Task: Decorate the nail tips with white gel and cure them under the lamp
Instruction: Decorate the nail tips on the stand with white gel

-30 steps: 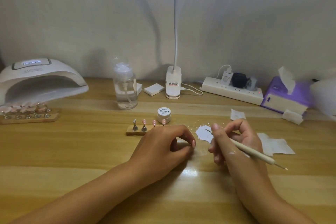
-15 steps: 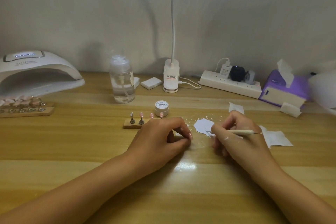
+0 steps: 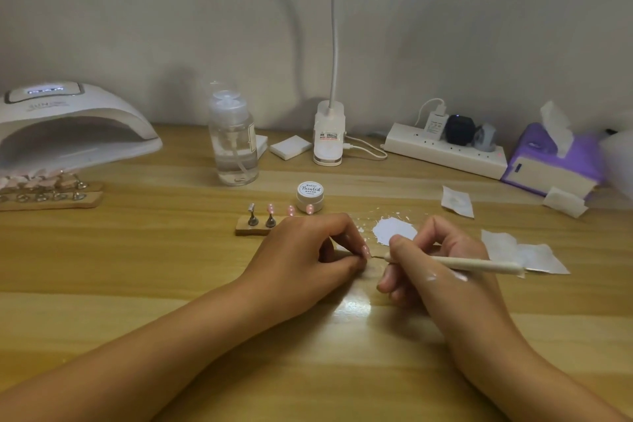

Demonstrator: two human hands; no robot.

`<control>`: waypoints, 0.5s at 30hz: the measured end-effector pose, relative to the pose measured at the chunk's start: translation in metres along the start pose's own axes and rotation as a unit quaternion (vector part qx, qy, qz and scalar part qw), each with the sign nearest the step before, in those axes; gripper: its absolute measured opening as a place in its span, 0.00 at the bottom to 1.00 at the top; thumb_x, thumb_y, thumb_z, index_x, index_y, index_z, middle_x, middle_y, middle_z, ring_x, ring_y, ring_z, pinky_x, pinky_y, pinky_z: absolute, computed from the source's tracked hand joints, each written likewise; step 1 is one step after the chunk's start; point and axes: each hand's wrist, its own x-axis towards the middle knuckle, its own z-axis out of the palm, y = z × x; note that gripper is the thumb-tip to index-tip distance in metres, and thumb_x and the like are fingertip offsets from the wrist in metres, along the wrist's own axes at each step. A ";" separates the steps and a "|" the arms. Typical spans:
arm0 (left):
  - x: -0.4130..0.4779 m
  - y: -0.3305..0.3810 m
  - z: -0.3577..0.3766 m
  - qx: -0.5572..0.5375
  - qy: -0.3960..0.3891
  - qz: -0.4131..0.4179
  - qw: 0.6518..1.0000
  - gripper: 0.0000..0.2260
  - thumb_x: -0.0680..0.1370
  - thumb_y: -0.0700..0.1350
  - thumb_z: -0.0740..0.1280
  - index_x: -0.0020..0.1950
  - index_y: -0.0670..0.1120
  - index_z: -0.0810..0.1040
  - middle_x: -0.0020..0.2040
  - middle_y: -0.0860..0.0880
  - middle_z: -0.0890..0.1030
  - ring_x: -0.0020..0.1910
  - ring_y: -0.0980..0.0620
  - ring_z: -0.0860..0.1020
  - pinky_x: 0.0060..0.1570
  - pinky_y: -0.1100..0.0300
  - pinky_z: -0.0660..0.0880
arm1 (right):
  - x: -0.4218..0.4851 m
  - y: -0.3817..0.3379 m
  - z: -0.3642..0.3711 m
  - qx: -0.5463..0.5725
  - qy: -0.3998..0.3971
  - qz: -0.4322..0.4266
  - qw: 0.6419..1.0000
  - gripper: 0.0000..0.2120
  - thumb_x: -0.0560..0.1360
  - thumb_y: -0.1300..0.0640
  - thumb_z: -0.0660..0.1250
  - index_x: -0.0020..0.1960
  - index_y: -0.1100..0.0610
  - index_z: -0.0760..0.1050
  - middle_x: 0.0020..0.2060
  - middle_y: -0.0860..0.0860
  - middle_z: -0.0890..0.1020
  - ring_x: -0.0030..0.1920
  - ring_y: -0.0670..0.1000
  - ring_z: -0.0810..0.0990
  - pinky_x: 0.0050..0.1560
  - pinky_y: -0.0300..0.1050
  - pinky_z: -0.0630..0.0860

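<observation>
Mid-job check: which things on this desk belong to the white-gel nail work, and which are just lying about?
In use:
- right hand holding dotting pen
- left hand pinching something small, hidden
- white gel patch
- gel jar
- nail tip stand
- curing lamp

Lying about:
- pump bottle
- power strip
- tissue box
- wipes

Right hand (image 3: 442,260) holding brush (image 3: 476,264) (tip leftward), left hand (image 3: 308,250) pinching

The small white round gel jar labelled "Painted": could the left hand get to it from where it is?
Probably yes. The small white round gel jar stands just beyond the left hand, with only the low wooden nail-tip stand beside the path. But that hand is pinched shut on something small, so it would have to let go first.
</observation>
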 end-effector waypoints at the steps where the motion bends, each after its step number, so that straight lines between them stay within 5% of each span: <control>1: 0.000 0.000 0.000 -0.001 0.000 0.001 1.000 0.06 0.73 0.43 0.74 0.44 0.54 0.81 0.42 0.63 0.83 0.32 0.58 0.77 0.34 0.70 0.67 | 0.000 0.000 0.000 -0.006 -0.001 -0.002 1.000 0.11 0.73 0.66 0.67 0.37 0.60 0.66 0.26 0.61 0.82 0.23 0.51 0.77 0.26 0.39 0.75; 15: 0.000 0.002 0.000 -0.002 -0.005 -0.011 1.000 0.06 0.73 0.43 0.73 0.43 0.55 0.81 0.42 0.61 0.83 0.33 0.58 0.77 0.39 0.66 0.67 | 0.001 0.004 0.001 -0.015 -0.016 -0.008 1.000 0.10 0.74 0.66 0.66 0.37 0.60 0.66 0.27 0.60 0.82 0.25 0.50 0.79 0.28 0.38 0.76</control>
